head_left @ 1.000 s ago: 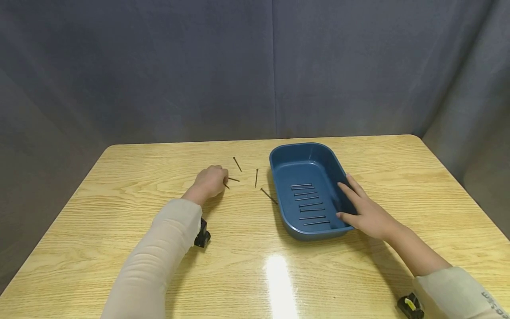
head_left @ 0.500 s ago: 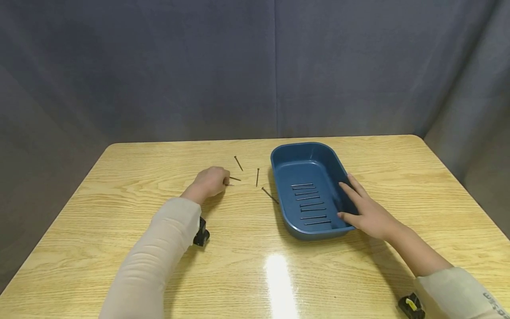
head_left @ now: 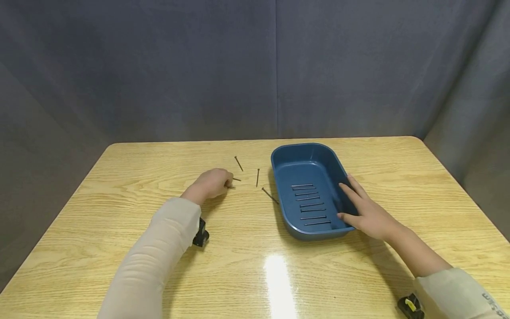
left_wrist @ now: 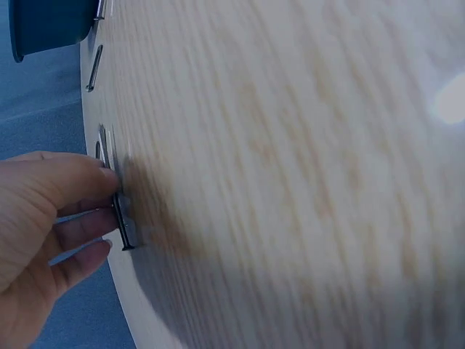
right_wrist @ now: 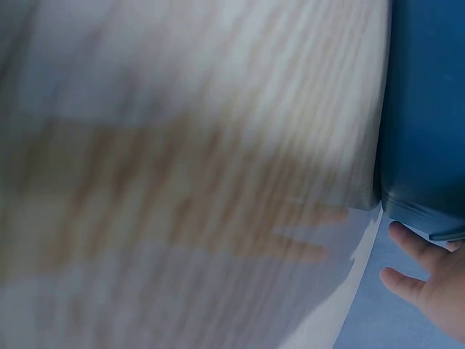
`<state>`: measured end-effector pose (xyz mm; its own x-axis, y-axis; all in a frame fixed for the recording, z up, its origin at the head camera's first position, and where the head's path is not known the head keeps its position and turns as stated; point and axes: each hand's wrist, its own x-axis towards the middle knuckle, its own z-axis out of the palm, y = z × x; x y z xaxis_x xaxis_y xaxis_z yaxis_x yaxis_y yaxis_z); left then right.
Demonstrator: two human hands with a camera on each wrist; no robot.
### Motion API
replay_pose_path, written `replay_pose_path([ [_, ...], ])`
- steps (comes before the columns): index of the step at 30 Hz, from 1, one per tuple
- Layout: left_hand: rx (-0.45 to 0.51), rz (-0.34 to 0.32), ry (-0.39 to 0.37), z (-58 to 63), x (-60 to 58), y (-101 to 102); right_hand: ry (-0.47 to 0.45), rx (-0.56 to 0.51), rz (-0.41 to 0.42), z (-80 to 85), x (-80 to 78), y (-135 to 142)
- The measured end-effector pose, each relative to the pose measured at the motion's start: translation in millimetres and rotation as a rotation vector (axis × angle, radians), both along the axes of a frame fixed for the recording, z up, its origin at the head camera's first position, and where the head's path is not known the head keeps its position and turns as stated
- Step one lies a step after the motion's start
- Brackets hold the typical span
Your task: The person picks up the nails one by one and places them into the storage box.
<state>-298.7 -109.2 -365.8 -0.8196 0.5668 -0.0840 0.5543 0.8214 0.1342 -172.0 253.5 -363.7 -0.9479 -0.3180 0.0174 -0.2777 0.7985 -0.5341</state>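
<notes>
With thumb and fingertips, my left hand [head_left: 213, 182] pinches a dark nail [left_wrist: 122, 225] low at the table surface; the left wrist view shows its flat head below the fingers. Another nail [head_left: 237, 179] lies right beside those fingertips, partly hidden. Nearby on the wood are three loose nails: one at the back [head_left: 239, 163], one in the middle [head_left: 257, 177] and one against the tray [head_left: 270, 196]. My right hand [head_left: 370, 215] rests over the right wall of the blue tray [head_left: 307, 234], fingers spread and fairly straight. Several nails [head_left: 312, 204] lie in a row on its floor.
The wooden table [head_left: 223, 274] has its back edge close to a grey curtain [head_left: 191, 71]. The tray's walls stand between its floor and the loose nails. A small black camera [head_left: 201, 232] is strapped at the left wrist, another [head_left: 411, 305] at the right.
The nail at my left fingertips has turned from pointing down and right to pointing nearly straight right. My left hand has edged slightly right. My right hand and the tray stay put.
</notes>
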Motion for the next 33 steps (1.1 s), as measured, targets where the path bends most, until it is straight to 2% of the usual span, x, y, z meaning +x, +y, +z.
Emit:
replay_pose_path([
  [5,0.035,-0.002,-0.007,0.4,0.4,1,0.004,0.000,0.001,-0.2,0.3,0],
  [16,0.292,-0.030,-0.108,3.5,3.2,13,-0.002,-0.002,0.003,0.2,0.1,0],
  [23,0.363,-0.065,-0.126,11.2,6.6,28,-0.001,-0.006,0.003,0.5,0.3,-1],
  [29,0.436,-0.059,-0.152,14.4,7.0,37,0.002,0.000,0.003,-0.5,-0.4,-1],
  [33,0.479,-0.065,-0.139,17.7,6.8,43,0.003,0.002,0.000,-0.3,-0.3,0],
])
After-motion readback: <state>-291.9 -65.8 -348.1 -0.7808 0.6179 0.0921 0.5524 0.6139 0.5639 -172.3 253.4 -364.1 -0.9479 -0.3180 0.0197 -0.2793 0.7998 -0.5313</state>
